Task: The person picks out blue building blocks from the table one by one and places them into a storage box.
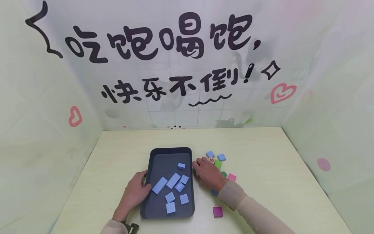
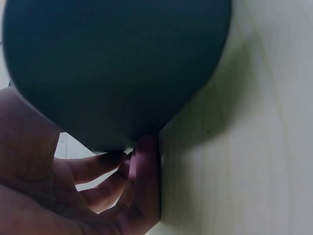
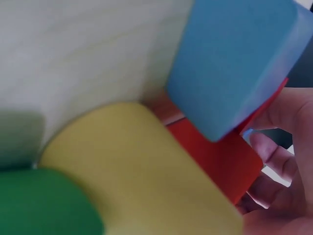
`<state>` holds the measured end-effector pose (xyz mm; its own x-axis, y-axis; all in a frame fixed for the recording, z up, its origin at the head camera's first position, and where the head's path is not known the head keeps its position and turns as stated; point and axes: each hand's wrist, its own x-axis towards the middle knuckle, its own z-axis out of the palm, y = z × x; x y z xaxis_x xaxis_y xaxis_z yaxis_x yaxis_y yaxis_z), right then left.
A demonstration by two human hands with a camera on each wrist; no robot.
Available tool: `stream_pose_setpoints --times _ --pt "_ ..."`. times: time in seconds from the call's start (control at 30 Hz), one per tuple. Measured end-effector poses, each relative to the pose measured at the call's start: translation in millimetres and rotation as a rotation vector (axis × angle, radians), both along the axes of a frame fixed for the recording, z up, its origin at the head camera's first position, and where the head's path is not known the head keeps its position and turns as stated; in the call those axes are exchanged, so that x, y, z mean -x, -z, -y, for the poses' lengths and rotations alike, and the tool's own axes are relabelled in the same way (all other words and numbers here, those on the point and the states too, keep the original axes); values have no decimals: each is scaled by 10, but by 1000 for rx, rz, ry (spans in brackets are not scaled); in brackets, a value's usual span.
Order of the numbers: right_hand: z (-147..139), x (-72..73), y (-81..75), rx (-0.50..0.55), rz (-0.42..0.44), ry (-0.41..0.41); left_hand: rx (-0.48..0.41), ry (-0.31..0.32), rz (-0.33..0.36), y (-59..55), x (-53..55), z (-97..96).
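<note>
A dark rectangular tray [image 1: 191,213] has several light blue blocks lying in it, one block [image 1: 179,186] marked with an E. My left hand [image 1: 135,191] grips its left side, thumb over the rim; in the left wrist view the fingers [image 2: 105,188] curl at the tray's outer wall [image 2: 117,63], low against the table. Just past the tray's right side, my right hand [image 1: 208,174] reaches down among loose blocks. In the right wrist view its bent fingers [image 3: 276,156] lie beside a red block [image 3: 215,156] and a large blue block [image 3: 234,58]; I cannot tell what they hold.
Around the right hand lie two blue blocks [image 1: 221,157], a letter block [image 1: 211,160], a green block [image 1: 218,164] and a pink block [image 1: 232,177]. A magenta block [image 1: 217,212] lies nearer. A yellow block [image 3: 137,171] is close to the right wrist. Printed walls enclose the table [image 1: 251,143].
</note>
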<state>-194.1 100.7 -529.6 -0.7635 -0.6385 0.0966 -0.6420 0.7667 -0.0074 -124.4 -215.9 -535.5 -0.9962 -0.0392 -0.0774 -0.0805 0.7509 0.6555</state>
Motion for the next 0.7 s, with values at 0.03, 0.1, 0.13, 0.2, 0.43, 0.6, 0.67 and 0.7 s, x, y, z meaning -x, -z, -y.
stream_pose_setpoints --times 0.03,0.1,0.13,0.2,0.43,0.6,0.67,0.7 --pt "-3 0 1 8 0 -1 1 1 -1 -1 -1 -1" --pt "-8 1 6 24 -3 -3 2 2 -2 -2 -2 -3" --pt "-10 3 9 31 -5 -2 2 2 -3 -5 -3 -5" --pt "-14 7 12 49 -7 -3 5 3 -5 -13 -2 -9" --pt "-32 16 -26 102 -21 -6 21 9 -14 -28 4 -13" --pt "-22 23 -89 104 -59 -3 22 11 -18 -27 3 -12" --pt "-5 27 -120 97 -71 -1 21 11 -18 -27 2 -11" --pt "5 27 -136 94 -75 -1 21 11 -18 -28 2 -11"
